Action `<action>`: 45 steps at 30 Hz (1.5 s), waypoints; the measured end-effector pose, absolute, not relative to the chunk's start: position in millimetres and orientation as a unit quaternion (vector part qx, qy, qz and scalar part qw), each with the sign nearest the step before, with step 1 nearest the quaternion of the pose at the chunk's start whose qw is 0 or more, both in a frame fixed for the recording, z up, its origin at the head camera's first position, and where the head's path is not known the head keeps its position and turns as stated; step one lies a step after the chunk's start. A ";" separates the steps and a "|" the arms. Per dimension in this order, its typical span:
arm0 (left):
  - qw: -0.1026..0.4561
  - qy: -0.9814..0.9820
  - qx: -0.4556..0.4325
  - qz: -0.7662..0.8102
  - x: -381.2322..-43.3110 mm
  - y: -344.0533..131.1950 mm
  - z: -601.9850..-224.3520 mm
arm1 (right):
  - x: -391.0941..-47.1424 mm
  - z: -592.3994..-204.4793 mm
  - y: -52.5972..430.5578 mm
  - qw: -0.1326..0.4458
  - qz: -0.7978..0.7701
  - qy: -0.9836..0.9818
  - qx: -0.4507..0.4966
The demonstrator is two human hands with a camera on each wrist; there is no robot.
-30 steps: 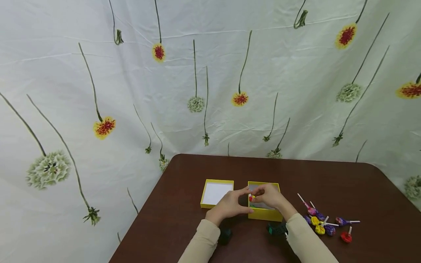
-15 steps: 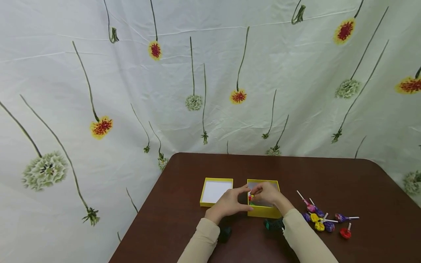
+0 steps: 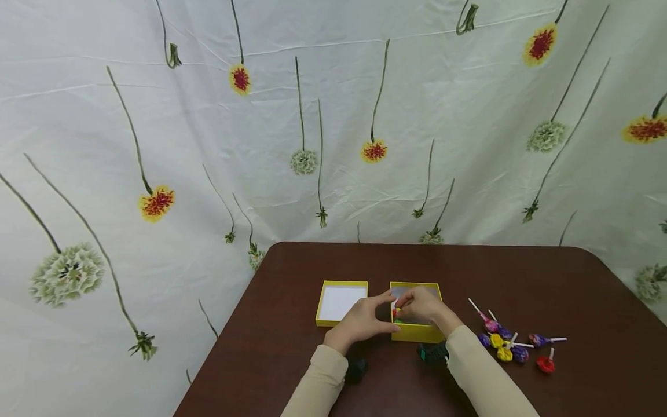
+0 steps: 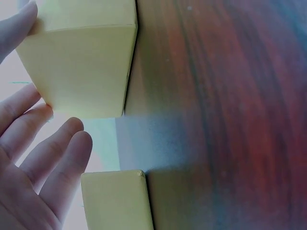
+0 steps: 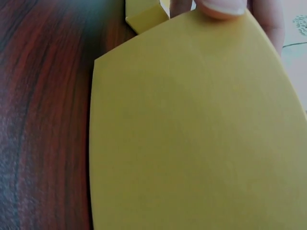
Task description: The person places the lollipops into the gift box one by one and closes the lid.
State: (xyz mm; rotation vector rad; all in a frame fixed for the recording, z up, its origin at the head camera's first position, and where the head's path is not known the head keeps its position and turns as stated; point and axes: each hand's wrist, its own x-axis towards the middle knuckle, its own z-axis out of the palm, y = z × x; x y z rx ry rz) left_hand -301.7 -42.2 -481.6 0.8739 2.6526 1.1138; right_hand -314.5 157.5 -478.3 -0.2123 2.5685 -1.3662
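Note:
A yellow open-topped box stands on the dark wooden table. My left hand steadies it at the left, thumb by the front wall and fingers at the side; in the left wrist view its fingertips meet the box. My right hand reaches down inside, pinching a red and yellow lollipop near the left inner wall. Something green shows just below the lollipop. In the right wrist view the box wall hides most of that hand; its thumb shows over the rim.
The box's yellow lid lies white inside up, left of the box. Several wrapped lollipops lie in a loose pile at the right, with a red one and a purple one beside it. A patterned cloth hangs behind.
My right hand has lowered slightly into the box with the lollipop. The left hand keeps its place at the box, while the whole head view has shifted a little.

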 end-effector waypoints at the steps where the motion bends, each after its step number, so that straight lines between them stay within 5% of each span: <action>1: 0.066 0.880 0.290 0.370 -302.0 -42.2 -481.1 | -315.0 -477.5 157.1 0.113 -0.465 0.875 -0.072; 32: 0.064 0.880 0.287 0.372 -305.5 -43.7 -484.6 | -304.3 -452.5 159.4 0.057 -0.479 0.872 -0.076; 45: 0.073 0.872 0.290 0.386 -301.8 -46.1 -486.0 | -284.5 -428.5 222.6 -0.015 -0.446 0.894 -0.038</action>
